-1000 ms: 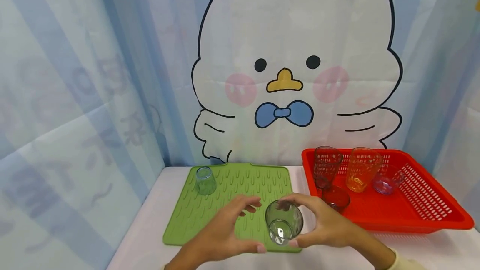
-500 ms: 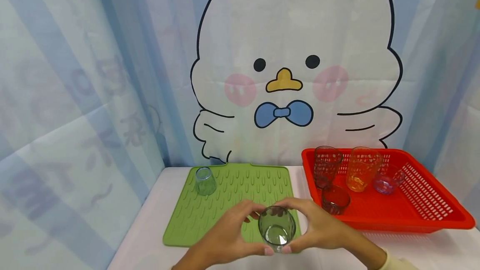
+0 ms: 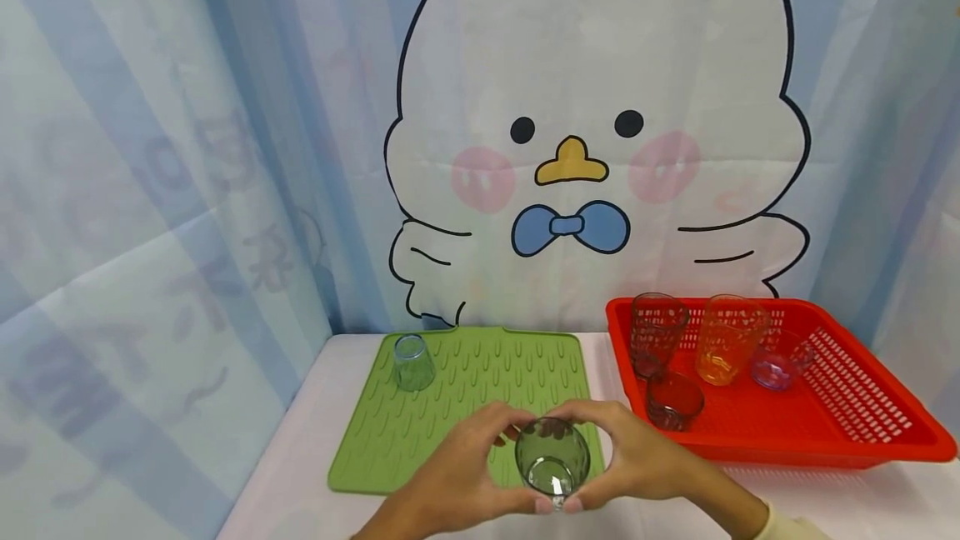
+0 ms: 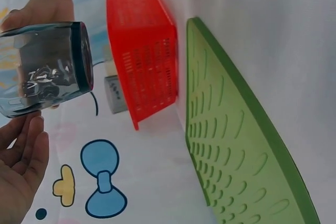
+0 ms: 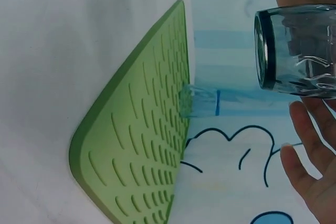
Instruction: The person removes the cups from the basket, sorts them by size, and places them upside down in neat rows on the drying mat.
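A grey-tinted clear glass [image 3: 552, 458] is held up between both hands over the front edge of the green mat [image 3: 465, 407]. My left hand [image 3: 468, 473] curves round its left side, thumb near the base; my right hand [image 3: 641, 457] grips its right side with fingers and thumb. In the left wrist view the glass [image 4: 47, 69] lies between the two hands, above the mat [image 4: 226, 129]. The right wrist view shows the glass [image 5: 299, 51] with the fingers [image 5: 315, 129] beneath it. A small bluish glass [image 3: 414, 365] stands at the mat's back left.
To the right a red basket [image 3: 817, 427] holds several glasses: a tall dark one [image 3: 656, 340], an orange one [image 3: 727, 344], a purple one [image 3: 776, 367] and a short dark one [image 3: 672, 405]. A printed curtain [image 3: 585, 48] hangs behind the table.
The grey glass has moved slightly left and toward the person in the right hand. My left hand has come from beside the glass to take hold of it.
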Available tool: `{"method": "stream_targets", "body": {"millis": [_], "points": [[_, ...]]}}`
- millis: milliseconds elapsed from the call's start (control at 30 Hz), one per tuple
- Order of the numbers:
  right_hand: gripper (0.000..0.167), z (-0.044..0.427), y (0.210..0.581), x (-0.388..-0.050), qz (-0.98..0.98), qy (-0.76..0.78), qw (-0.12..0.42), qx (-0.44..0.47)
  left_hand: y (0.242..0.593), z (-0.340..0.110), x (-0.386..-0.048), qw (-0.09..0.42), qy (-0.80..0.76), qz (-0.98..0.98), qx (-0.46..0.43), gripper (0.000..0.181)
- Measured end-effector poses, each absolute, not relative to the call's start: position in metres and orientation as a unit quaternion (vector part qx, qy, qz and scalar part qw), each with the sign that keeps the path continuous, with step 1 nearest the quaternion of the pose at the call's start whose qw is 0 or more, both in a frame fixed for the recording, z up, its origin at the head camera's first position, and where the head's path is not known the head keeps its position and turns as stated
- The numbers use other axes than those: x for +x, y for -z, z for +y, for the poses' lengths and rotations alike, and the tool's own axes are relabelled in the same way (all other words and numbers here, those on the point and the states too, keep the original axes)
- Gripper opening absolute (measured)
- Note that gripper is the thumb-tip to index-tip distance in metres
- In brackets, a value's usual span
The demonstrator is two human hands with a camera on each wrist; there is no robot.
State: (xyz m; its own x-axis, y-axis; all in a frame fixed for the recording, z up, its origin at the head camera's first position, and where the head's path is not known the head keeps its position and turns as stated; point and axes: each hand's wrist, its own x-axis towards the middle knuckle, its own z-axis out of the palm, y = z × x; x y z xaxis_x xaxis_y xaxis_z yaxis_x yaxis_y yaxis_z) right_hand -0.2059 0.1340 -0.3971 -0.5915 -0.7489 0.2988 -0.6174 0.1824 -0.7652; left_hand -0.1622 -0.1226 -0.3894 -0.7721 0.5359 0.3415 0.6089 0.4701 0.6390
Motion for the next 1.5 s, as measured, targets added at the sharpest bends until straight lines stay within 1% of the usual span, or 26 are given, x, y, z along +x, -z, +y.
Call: {"method": "stream_targets", "body": {"millis": [233,400,567,733,967,1067,1233,1400,1500], "points": [[0.059,0.134,0.401,-0.208,0.753,0.461,0.072,-0.464,0.394,-0.122,-0.162,0.056,0.392,-0.854,-0.338,0.062],[0.061,0.133,0.403,-0.209,0.747,0.464,0.069,-0.471,0.394,-0.123,-0.160,0.060,0.394,-0.856,-0.330,0.061],[0.068,0.130,0.406,-0.210,0.733,0.482,0.075,-0.475,0.392,-0.126,-0.160,0.090,0.394,-0.850,-0.338,0.060],[0.070,0.125,0.409,-0.210,0.713,0.504,0.099,-0.477,0.389,-0.128,-0.159,0.118,0.390,-0.844,-0.349,0.060],[0.075,0.121,0.413,-0.209,0.706,0.526,0.132,-0.456,0.382,-0.131,-0.157,0.130,0.399,-0.838,-0.350,0.061],[0.073,0.119,0.417,-0.210,0.694,0.538,0.141,-0.457,0.379,-0.131,-0.157,0.138,0.401,-0.835,-0.351,0.061],[0.075,0.117,0.425,-0.212,0.689,0.540,0.139,-0.464,0.377,-0.132,-0.157,0.136,0.407,-0.833,-0.349,0.059],[0.076,0.111,0.432,-0.209,0.668,0.562,0.174,-0.456,0.376,-0.132,-0.157,0.134,0.407,-0.834,-0.349,0.060],[0.076,0.106,0.436,-0.208,0.653,0.574,0.185,-0.458,0.376,-0.131,-0.156,0.128,0.413,-0.831,-0.349,0.060]]}}
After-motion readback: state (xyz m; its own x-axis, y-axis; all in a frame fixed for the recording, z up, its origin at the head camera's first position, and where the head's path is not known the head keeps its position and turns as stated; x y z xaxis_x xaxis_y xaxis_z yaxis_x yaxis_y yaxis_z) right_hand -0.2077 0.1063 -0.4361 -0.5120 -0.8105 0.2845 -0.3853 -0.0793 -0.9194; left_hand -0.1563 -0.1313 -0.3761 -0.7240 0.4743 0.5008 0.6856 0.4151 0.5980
